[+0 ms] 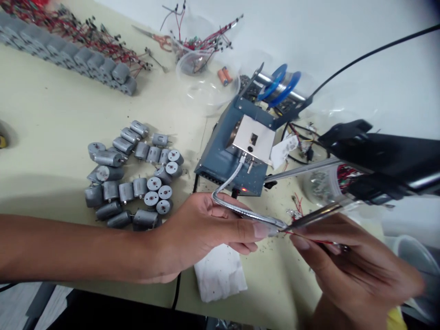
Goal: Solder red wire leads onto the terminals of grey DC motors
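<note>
My left hand [206, 229] reaches in from the left, its thumb and fingers closed around something mostly hidden behind them. Its thumb tip lies just below the end of the silvery solder feed tube [247, 212]. My right hand [357, 261] pinches a thin red wire [319, 240], whose left end is at the tip of the soldering iron [319, 214]. The iron slants down from a black holder on the right. Behind my hands stands a dark blue solder feeder [220, 151] with a red light on, carrying a blue solder spool [280, 85].
Several grey motors [132, 190] are grouped at left. Stacked motors with red and black wires [72, 55] line the back left. Clear plastic tubs [206, 91], scissors [161, 39] and a wire tub [323, 183] stand around. A folded white tissue [222, 275] lies in front.
</note>
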A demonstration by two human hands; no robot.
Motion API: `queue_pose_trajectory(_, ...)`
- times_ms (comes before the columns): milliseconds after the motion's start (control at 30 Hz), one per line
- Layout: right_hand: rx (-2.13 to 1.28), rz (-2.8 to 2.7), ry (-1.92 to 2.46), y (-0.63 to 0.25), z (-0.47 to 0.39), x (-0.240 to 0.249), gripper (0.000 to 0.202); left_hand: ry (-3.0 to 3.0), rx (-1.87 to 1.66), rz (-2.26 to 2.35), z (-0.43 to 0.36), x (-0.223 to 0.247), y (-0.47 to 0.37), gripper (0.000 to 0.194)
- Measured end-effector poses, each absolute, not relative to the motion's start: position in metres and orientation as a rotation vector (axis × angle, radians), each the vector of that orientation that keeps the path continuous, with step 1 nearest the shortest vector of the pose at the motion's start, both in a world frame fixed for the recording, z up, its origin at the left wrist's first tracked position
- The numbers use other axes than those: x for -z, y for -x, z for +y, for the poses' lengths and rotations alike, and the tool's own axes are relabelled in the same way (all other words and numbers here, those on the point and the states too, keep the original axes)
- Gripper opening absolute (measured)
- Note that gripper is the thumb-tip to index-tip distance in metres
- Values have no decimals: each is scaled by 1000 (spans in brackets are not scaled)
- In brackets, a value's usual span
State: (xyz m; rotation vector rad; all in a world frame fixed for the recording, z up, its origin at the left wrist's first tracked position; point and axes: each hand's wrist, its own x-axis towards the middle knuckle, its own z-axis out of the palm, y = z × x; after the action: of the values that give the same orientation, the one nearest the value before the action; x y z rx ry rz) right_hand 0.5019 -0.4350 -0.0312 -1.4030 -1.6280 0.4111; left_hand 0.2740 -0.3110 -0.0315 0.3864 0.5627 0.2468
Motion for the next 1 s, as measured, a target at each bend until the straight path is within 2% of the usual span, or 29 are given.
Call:
queue_pose_trajectory(200, -268, -1687, 1422, -500, -434, 30, 24, -383, -236, 632, -311, 25, -275, 33)
queue_pose_trajectory(533, -401, -1750, 1387, -495, -428, 20, 20, -465, -208, 754, -314, 32, -271, 46)
queue_pose_trajectory(800, -408, -1786, 1323, -497, -425, 18, 12, -640, -236, 781, -316, 26, -269, 41)
queue_pose_trajectory(1000, -489, -1811, 1253, -497, -427, 17, 10, -676, -271, 830, -323, 63, -257, 51)
